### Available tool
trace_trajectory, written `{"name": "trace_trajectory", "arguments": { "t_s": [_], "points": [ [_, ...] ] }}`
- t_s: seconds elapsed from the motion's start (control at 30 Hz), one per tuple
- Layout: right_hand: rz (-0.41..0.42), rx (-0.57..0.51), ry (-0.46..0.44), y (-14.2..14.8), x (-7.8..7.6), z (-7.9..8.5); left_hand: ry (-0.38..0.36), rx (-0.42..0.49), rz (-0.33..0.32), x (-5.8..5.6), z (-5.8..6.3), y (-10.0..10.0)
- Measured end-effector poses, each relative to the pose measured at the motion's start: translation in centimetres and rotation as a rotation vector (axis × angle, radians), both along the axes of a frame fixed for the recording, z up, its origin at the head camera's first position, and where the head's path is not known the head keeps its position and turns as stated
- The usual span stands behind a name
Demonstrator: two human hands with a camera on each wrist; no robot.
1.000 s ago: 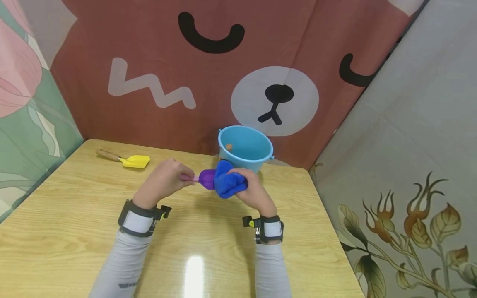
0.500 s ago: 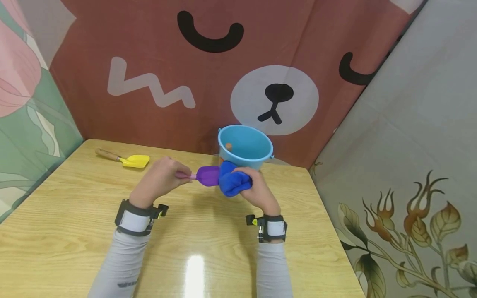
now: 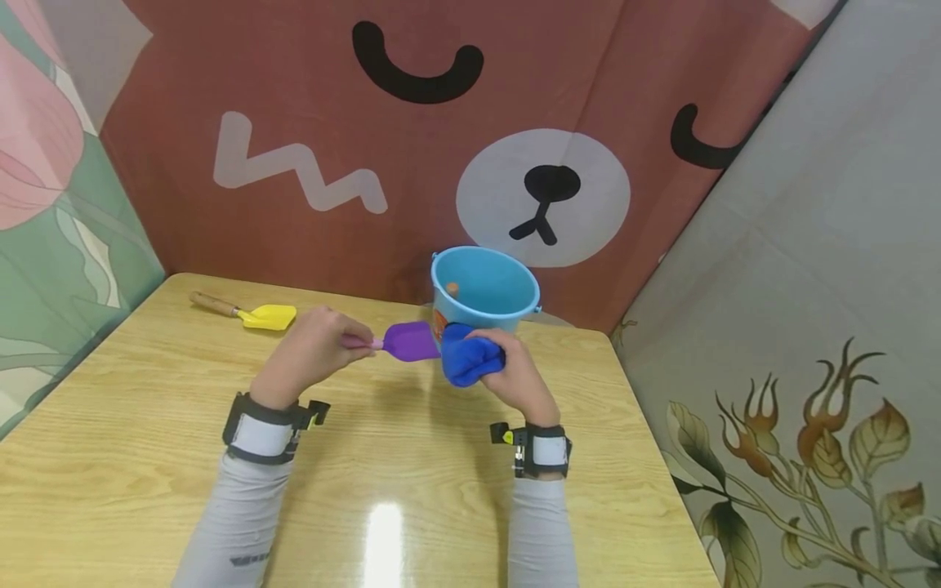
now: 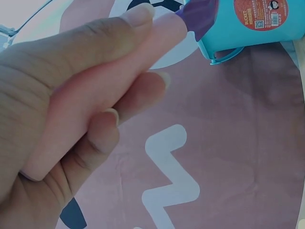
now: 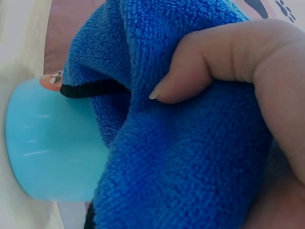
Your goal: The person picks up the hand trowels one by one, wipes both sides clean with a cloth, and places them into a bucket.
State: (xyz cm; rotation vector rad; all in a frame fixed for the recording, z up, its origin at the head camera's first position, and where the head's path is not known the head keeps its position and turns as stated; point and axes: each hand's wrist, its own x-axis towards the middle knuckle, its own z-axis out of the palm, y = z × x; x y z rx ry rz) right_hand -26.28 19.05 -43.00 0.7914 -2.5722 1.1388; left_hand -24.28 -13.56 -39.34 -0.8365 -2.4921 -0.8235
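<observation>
My left hand (image 3: pixel 318 351) grips the pink handle (image 4: pixel 109 86) of a toy shovel with a purple blade (image 3: pixel 410 341). The blade points right, held over the table. In my right hand (image 3: pixel 518 377) is a bunched blue towel (image 3: pixel 470 356) with a dark edge, pinched under the thumb in the right wrist view. Blade tip and towel lie side by side in the head view; whether they touch I cannot tell. Just behind the towel stands a light blue bucket (image 3: pixel 488 282), its front partly covered. The end of a wooden handle (image 3: pixel 452 289) shows inside it.
A yellow toy shovel (image 3: pixel 268 317) with a wooden handle lies at the table's back left. The wooden table (image 3: pixel 412 474) ends against a bear-print cloth (image 3: pixel 294 237) at the back. A flower-print cloth (image 3: pixel 772 327) hangs on the right.
The towel has slid right off the purple blade, uncovering more of it. My right hand has moved slightly right, my left slightly left. The bucket and yellow shovel stay put.
</observation>
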Motion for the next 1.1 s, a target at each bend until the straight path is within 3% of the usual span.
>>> {"name": "trace_trajectory", "arguments": {
  "t_s": [0.23,0.6,0.83,1.1],
  "points": [
    [0.008,-0.072,0.067,0.1,0.2,0.2,0.002,-0.025,0.009,0.0,0.0,0.3],
    [0.07,-0.14,0.163,-1.6,0.7,1.0,-0.002,-0.042,-0.083,-0.2,-0.5,2.4],
    [0.076,-0.079,0.199,-3.1,0.7,0.9,-0.049,-0.045,-0.082,-0.2,-0.7,3.0],
    [0.132,0.048,0.174,-4.8,1.0,0.9,-0.038,-0.054,-0.086,-0.3,-0.8,3.0]
  ]
}}
